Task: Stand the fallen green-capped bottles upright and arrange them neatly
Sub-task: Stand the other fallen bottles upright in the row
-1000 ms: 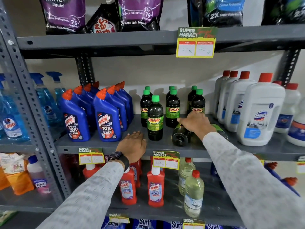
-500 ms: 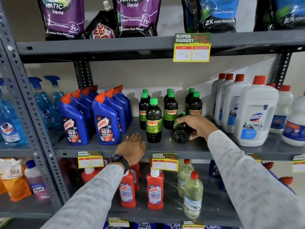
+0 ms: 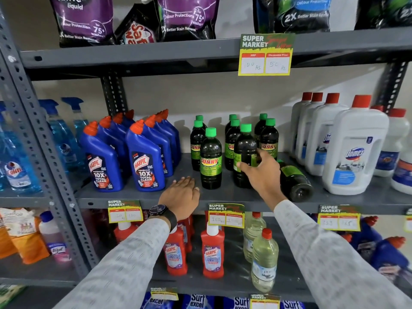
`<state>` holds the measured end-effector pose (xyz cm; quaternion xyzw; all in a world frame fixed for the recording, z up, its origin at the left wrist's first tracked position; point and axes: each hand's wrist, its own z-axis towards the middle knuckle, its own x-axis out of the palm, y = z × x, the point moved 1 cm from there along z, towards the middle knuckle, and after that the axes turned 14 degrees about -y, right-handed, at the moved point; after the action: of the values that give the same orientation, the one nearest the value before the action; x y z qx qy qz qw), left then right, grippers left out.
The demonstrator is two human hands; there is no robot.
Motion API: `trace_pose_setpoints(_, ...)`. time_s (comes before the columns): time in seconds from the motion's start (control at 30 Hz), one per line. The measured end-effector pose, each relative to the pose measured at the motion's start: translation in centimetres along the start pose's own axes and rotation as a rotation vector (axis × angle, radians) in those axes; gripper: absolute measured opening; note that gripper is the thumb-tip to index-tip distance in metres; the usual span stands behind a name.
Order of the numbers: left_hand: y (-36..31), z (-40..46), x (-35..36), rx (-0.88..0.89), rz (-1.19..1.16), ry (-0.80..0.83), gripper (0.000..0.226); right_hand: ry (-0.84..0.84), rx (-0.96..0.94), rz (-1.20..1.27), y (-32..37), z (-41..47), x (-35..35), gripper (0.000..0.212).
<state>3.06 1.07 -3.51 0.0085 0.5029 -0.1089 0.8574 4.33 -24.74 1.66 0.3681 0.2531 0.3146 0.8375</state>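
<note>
Several dark green-capped Sunny bottles stand in rows on the middle grey shelf [image 3: 138, 196]. My right hand [image 3: 259, 175] grips one upright bottle [image 3: 245, 150] at its label, at the front of the middle row. Just to the right, another green-capped bottle [image 3: 294, 181] lies on its side, base toward me, behind my right wrist. An upright Sunny bottle [image 3: 210, 161] stands at the front left. My left hand [image 3: 181, 196] rests flat on the shelf edge, fingers apart, holding nothing.
Blue Harpic bottles [image 3: 145, 161] crowd the shelf to the left, white Domex jugs [image 3: 354, 150] to the right. Price tags [image 3: 226, 216] hang on the shelf edge. Red Harpic bottles and clear bottles stand on the shelf below; detergent pouches sit above.
My right hand lifted a fallen bottle from lying on the shelf and stood it upright at the front of the middle row. My left hand stayed put.
</note>
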Motion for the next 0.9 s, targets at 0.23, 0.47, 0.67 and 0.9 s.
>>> trace_pose_setpoints(0.23,0.2,-0.1,0.2,-0.002,-0.008,-0.019,0.062,-0.004,0.017,0.043,-1.3,-0.9,0.8,0.058)
trace_pose_setpoints(0.47,0.1,-0.1,0.2,-0.001,0.009,-0.032,0.061,0.234,0.132,0.214,-2.2,-0.6,0.9,0.073)
trace_pose_setpoints(0.67,0.0,-0.2,0.1,0.0,-0.001,-0.035,0.061,0.144,0.063,0.067,-2.2,-0.8,1.3,0.073)
trace_pose_setpoints(0.9,0.0,-0.1,0.1,-0.007,-0.001,-0.032,0.061,0.224,0.117,0.191,-2.1,-0.7,0.9,0.075)
